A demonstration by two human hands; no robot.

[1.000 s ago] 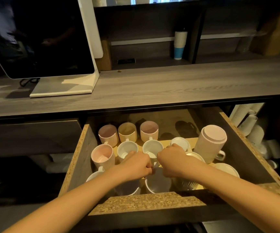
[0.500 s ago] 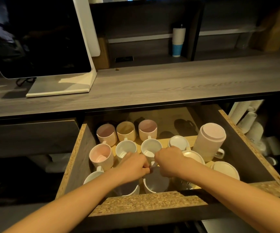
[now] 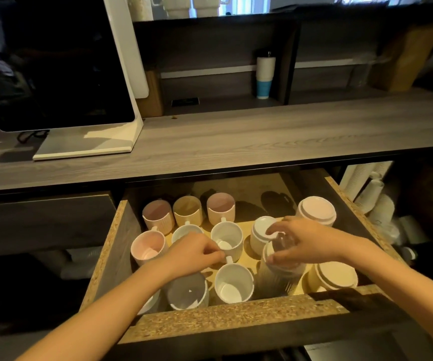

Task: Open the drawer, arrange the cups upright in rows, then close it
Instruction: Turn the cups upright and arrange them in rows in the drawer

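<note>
Chipboard edges frame the drawer point(image 3: 111, 246), which stands open under the grey countertop point(image 3: 262, 136). Your left hand point(image 3: 194, 254) is curled, its fingertips pinching the handle of the front white cup point(image 3: 233, 282), which stands upright. Your right hand point(image 3: 303, 243) grips the upturned base of the ribbed cup point(image 3: 277, 280), which sits upside down just right of the white one. The back row of cups point(image 3: 187, 210) stands upright; the large pink cup point(image 3: 316, 209) at the back right is inverted.
</note>
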